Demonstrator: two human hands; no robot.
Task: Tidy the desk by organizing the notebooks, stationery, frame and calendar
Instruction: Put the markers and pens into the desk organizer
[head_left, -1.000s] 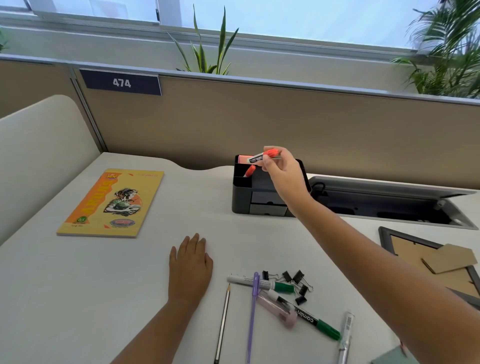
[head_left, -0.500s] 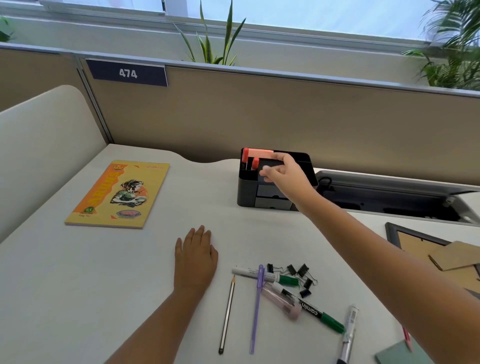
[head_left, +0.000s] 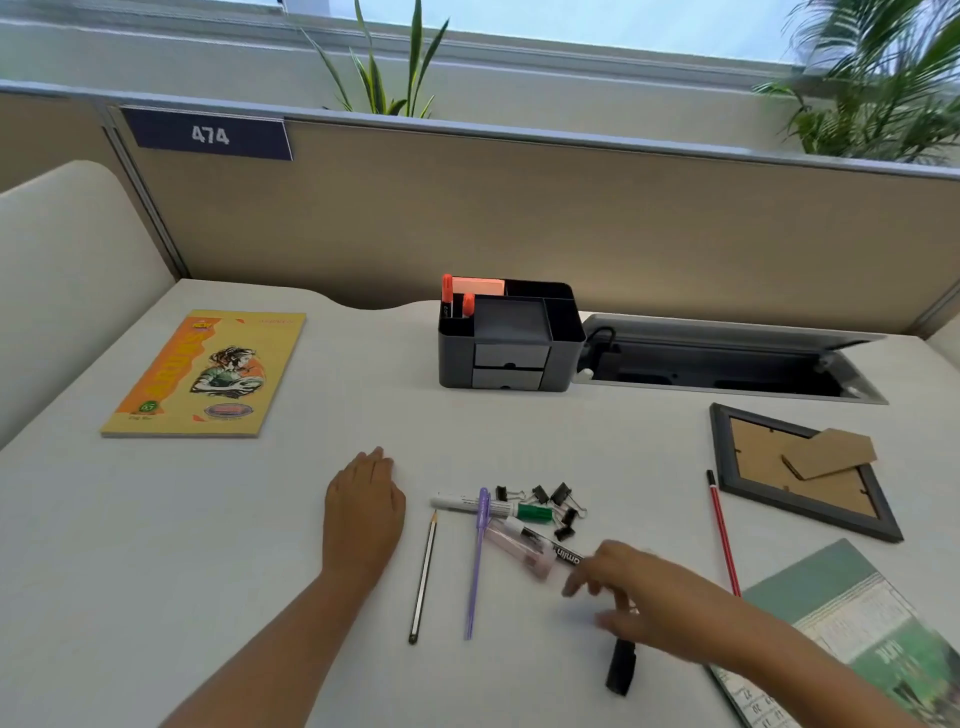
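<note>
Right hand (head_left: 631, 605) – blurred, fingers spread, gripping nothing – hovers over the black-capped marker (head_left: 621, 667), just right of the purple pen (head_left: 477, 564).

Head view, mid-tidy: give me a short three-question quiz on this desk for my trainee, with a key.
1. True or false: the left hand lies flat on the desk and holds nothing.
2. Which compartment of the organizer holds the two orange markers? A) front left B) the top drawer C) back right
3. Fill in: the picture frame lies with its ____ side up, a cardboard stand on it.

Key:
1. True.
2. A; they stand upright, caps up, in front of a pink pad.
3. Back.

The right hand is blurred above the loose pens; whether it grips one cannot be told.
</note>
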